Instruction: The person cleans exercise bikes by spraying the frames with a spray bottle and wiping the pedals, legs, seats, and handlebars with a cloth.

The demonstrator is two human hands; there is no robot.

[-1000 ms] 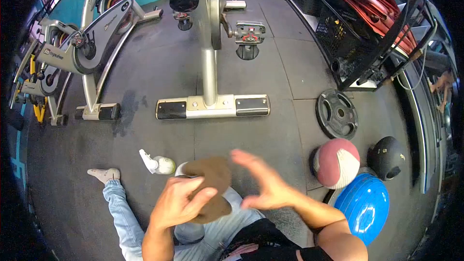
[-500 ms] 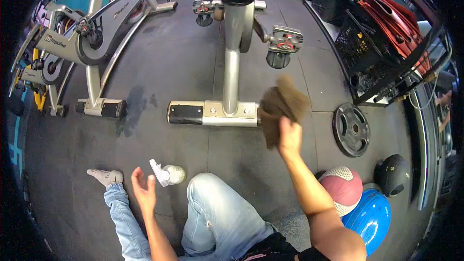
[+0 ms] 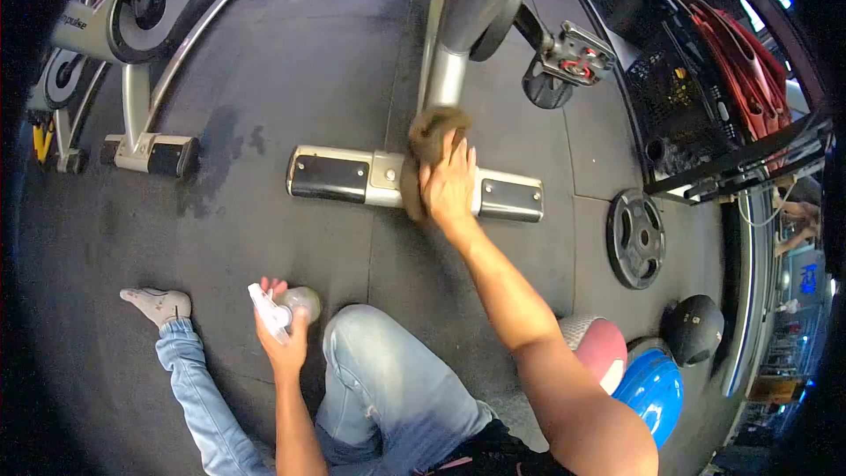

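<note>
My right hand (image 3: 450, 183) presses a brown cloth (image 3: 434, 134) against the foot of the post of an exercise bike (image 3: 451, 75). The cloth wraps over the middle of the bike's metal floor bar (image 3: 328, 174), and its underside is hidden. Lower left, my left hand (image 3: 286, 345) is closed around a spray bottle (image 3: 302, 302) with a white trigger head. Its fingers pass behind the bottle and the thumb lies on the near side. The bottle is tilted, its nozzle end pointing up and left.
A bike pedal (image 3: 577, 57) juts out above right of my right hand. On the right lie a weight plate (image 3: 636, 239), a pink-and-white ball (image 3: 599, 348), a black ball (image 3: 693, 330) and a blue dome (image 3: 652, 392). Another bike (image 3: 137, 106) stands at upper left, a rack (image 3: 705, 154) at right.
My right hand and the cloth have moved left from the bar's right end onto the post's foot. My left hand, open before, has taken hold of the spray bottle. The view has shifted closer.
</note>
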